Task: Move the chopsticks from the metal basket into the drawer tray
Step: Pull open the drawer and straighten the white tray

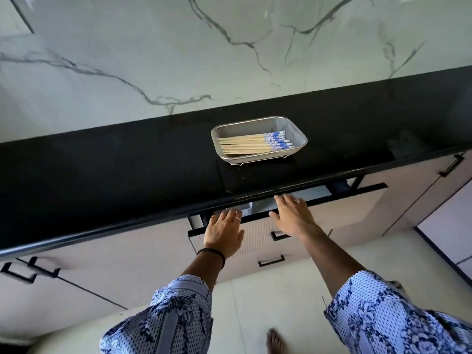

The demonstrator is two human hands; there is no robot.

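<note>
Reaching with both hands toward the top drawer, barely pulled out — left hand and right hand both with a released grip, fingers flat over its front edge, grasping nothing. Lying untouched in the mesh metal basket on the glossy black worktop: slim wooden chopsticks with blue-patterned ends. Needing next, likely, a wider-open drawer — tray not yet showing.

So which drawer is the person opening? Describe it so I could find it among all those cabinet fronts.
Find the black countertop with the metal basket of chopsticks. Just under its front edge, below the basket, is the top drawer. It is the only front standing slightly open, and both the left hand and right hand rest on its dark upper rim.
</note>
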